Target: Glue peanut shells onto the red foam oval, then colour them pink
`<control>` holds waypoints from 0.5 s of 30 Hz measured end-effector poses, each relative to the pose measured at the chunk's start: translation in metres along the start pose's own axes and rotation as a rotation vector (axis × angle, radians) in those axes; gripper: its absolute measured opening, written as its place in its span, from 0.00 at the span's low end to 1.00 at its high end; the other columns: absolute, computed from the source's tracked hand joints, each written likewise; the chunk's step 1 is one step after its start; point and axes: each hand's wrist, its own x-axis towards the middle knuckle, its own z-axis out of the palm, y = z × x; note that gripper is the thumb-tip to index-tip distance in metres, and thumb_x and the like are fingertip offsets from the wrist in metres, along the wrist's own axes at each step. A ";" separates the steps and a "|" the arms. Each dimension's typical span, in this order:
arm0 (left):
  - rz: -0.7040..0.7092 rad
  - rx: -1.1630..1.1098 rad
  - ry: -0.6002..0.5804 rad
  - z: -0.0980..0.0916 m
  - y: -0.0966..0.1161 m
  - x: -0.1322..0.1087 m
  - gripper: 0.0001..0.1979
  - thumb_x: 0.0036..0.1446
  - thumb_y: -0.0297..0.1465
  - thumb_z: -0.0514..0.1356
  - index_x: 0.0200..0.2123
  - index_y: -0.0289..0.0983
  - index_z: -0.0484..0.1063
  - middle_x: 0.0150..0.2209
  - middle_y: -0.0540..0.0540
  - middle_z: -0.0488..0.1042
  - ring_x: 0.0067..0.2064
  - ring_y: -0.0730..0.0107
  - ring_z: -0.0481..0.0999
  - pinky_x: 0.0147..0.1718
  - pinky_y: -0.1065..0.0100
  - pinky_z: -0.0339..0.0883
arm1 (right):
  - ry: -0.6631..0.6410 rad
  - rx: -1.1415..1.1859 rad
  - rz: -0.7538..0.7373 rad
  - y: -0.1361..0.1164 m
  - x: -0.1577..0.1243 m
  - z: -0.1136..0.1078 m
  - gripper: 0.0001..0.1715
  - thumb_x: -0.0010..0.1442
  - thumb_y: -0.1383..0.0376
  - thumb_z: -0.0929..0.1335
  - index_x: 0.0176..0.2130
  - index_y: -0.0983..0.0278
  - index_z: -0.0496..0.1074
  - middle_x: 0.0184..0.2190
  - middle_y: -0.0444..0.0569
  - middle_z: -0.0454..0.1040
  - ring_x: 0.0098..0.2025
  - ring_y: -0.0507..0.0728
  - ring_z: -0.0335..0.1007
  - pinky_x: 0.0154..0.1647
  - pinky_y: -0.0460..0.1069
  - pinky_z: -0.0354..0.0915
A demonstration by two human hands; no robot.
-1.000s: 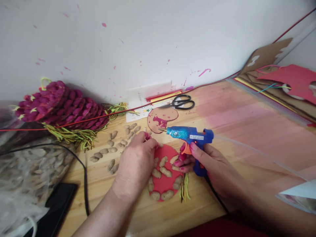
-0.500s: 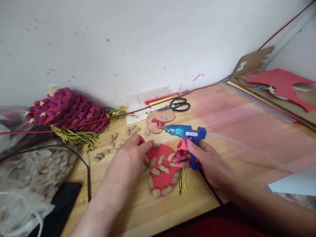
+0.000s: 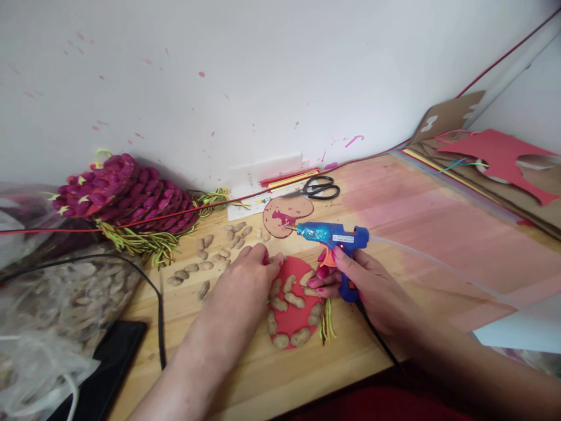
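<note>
My right hand [image 3: 372, 280] is wrapped round a blue hot glue gun [image 3: 346, 238] with an orange trigger; its nozzle points left. Some of its fingertips touch the right edge of a red heart-like cutout [image 3: 298, 318]. Peanuts [image 3: 294, 300] in their shells line the cutout's edge and lie in its middle. My left hand [image 3: 243, 280] is over the cutout's upper left edge, fingers curled and closed together. Whatever is between those fingertips is hidden. Yellow-green strings [image 3: 327, 321] stick out at the cutout's right side.
Loose peanuts [image 3: 205, 266] lie left on the wooden table [image 3: 236, 380]. Behind are a tan cutout [image 3: 302, 206] and black-handled scissors [image 3: 322, 188]. A stack of purple peanut-covered pieces [image 3: 144, 196], a bag of peanuts [image 3: 87, 286] and a black cable [image 3: 161, 327] are left; red foam scrap [image 3: 499, 155] right.
My left hand has drawn its fingers closer together at the cutout's upper left edge. The right hand holds the glue gun much as before; the whole view has shifted slightly.
</note>
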 end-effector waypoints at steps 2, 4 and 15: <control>-0.020 -0.007 -0.009 -0.002 0.001 0.001 0.17 0.66 0.24 0.50 0.47 0.40 0.78 0.36 0.43 0.71 0.35 0.63 0.70 0.36 0.63 0.66 | 0.008 -0.007 0.006 0.000 0.000 0.000 0.20 0.59 0.49 0.73 0.38 0.63 0.71 0.31 0.47 0.79 0.33 0.57 0.82 0.33 0.50 0.78; -0.035 -0.019 -0.036 -0.007 0.004 0.002 0.17 0.67 0.24 0.50 0.45 0.40 0.79 0.36 0.43 0.72 0.36 0.63 0.71 0.37 0.63 0.66 | 0.016 -0.015 0.010 -0.001 -0.001 0.000 0.20 0.58 0.49 0.74 0.38 0.63 0.71 0.31 0.47 0.80 0.34 0.58 0.82 0.34 0.50 0.78; -0.153 0.027 -0.098 -0.022 0.017 0.004 0.18 0.70 0.31 0.48 0.44 0.38 0.79 0.41 0.39 0.74 0.46 0.53 0.74 0.33 0.62 0.68 | 0.052 -0.009 0.014 -0.006 -0.005 0.006 0.15 0.59 0.52 0.74 0.34 0.61 0.75 0.28 0.51 0.81 0.35 0.61 0.83 0.33 0.49 0.78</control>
